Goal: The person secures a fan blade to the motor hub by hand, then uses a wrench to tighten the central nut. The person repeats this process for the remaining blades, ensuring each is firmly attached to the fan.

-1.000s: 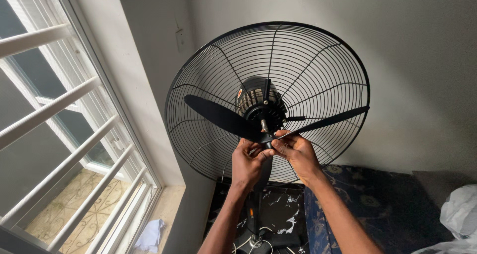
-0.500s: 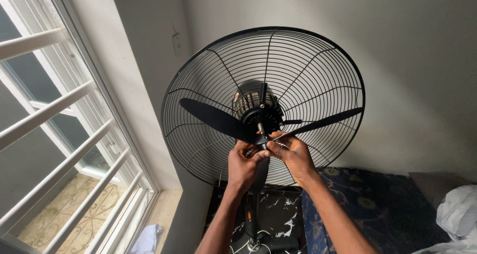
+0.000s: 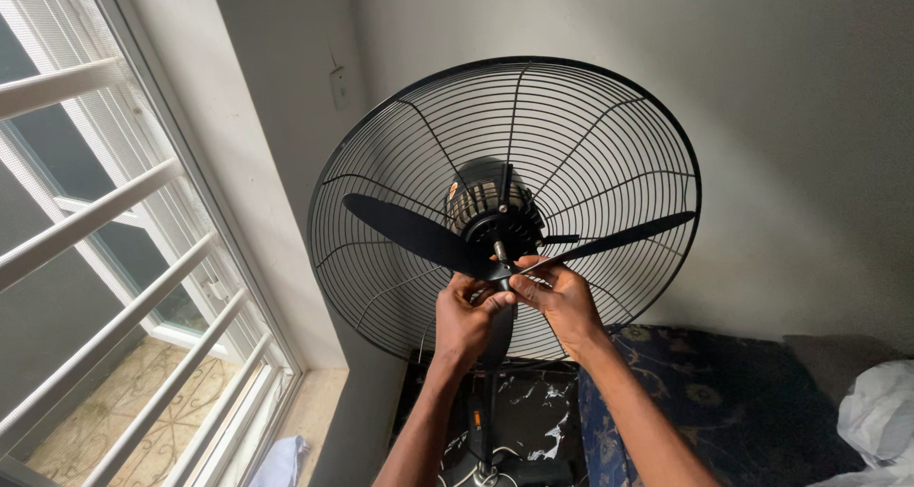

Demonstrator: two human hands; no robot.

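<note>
2 bare hands meet at the hub of a black fan blade point(image 3: 428, 241), at the centre of the frame, where a person works on a large pedestal fan whose front guard is absent. The left hand point(image 3: 466, 318) is curled shut around the lower part of the hub, and the downward blade runs behind its fingers. The right hand point(image 3: 562, 301) is closed in a pinch on the hub's right side, just below the short metal shaft point(image 3: 499, 251) that sticks out from the motor housing point(image 3: 490, 206).

Both hands touch the hub; neither is clearly nearer. The blade assembly lies directly above and beyond the hands, and the shaft's long axis points out of the motor, down and toward the viewer, in line with the gap between the 2 hands. 1 blade reaches to the left of the frame, another to the right, ending near the rim of the rear wire guard point(image 3: 609, 116).

A barred window point(image 3: 114, 258) fills the left of the frame. A blue patterned cover point(image 3: 724, 401) lies at the lower right, beside crumpled white plastic point(image 3: 881, 416).
</note>
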